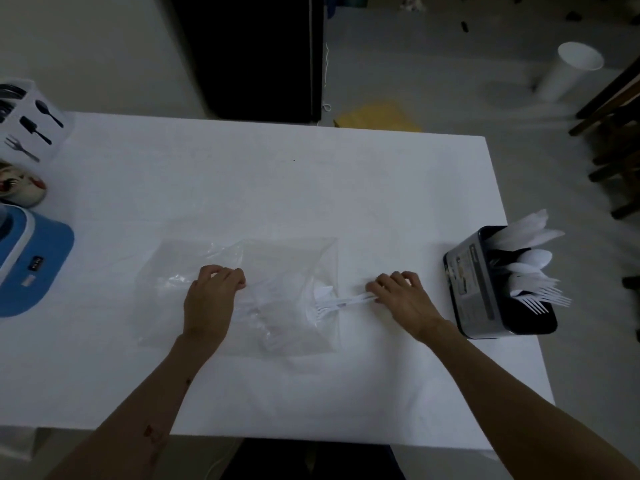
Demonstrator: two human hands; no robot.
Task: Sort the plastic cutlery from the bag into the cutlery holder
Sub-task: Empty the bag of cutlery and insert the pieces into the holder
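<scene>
We see a white table (277,188) from above, with a clear bag (277,271) lying flat near the middle of its near half. The left hand (211,299) rests on the bag's left-centre part, fingers curled down and gripping the plastic against the table. The right hand (401,299) sits just beyond the bag's right edge, its fingers curled around the handles of a few white forks (332,304). The forks lie almost flat, handles toward the right hand, tines pointing left and still inside the bag's right edge. More white cutlery shows faintly through the plastic between the two hands, too blurred for us to tell piece from piece.

The holder (485,289), a dark box with a printed label on its side, stands by the table's right edge, near the right hand but apart from it. It is already loaded: knives (526,230) in the far part, spoons (530,259) in the middle, and more forks in the near part, tines fanned out to the right.

At the table's left edge stand a blue and white appliance (31,258), a small patterned bowl (20,188) behind it, and a white box (31,119) printed with cutlery pictures at the far left corner. On the floor beyond the table we see a white bin (568,71).
</scene>
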